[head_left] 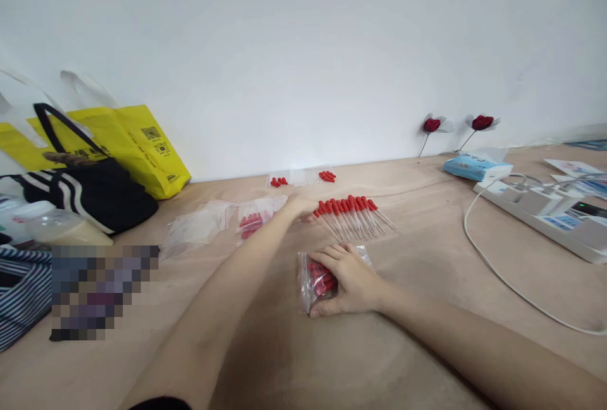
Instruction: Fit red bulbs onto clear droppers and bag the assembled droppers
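A row of clear thin tubes with red caps [348,205] lies fanned out at the middle of the table. My left hand [301,206] reaches to the left end of this row, its fingertips close to the first red cap; whether they grip it is unclear. Nearer to me, my right hand [348,278] rests over a clear zip bag [305,283] of red pieces, thumb and fingers spread around it. Left of the row, another clear bag with red pieces [250,225] lies partly behind my left forearm.
Empty clear bags [199,226] lie to the left; small red caps [327,176] sit by the wall. A yellow bag [156,150], black bag [95,195] and bottle [66,226] stand left. Right are a tissue pack [469,167], power strip [569,226], cable and two red flowers [482,122].
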Tool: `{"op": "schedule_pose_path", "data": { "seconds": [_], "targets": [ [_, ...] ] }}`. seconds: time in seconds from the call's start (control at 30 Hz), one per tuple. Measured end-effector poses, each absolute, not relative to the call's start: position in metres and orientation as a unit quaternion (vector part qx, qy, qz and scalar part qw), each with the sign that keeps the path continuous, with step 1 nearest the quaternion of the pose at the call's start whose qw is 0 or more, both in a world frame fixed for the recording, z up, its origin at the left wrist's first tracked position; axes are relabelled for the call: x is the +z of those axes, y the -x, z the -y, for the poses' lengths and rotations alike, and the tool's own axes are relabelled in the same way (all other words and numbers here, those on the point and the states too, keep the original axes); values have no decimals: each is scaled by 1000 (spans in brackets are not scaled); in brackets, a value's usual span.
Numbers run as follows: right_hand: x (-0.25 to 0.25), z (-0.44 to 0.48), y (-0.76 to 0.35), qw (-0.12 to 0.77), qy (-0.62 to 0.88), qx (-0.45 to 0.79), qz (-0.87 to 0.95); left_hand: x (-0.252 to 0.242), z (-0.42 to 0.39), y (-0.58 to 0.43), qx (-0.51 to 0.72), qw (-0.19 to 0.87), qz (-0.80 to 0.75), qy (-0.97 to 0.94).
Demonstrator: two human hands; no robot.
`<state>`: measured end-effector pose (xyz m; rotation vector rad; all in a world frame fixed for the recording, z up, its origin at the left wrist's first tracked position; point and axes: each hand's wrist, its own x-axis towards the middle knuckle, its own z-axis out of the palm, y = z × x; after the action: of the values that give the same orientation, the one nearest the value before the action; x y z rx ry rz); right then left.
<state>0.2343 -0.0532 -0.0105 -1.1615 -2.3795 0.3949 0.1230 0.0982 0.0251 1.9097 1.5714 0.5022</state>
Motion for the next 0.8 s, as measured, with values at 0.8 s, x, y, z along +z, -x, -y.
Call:
{"op": "schedule_pose_path", "data": {
  "seconds": [0.8],
  "targets": [
    [-12,53,-235,229,423,159,862,11,60,-8,539,461,-545,-447]
  ]
}}
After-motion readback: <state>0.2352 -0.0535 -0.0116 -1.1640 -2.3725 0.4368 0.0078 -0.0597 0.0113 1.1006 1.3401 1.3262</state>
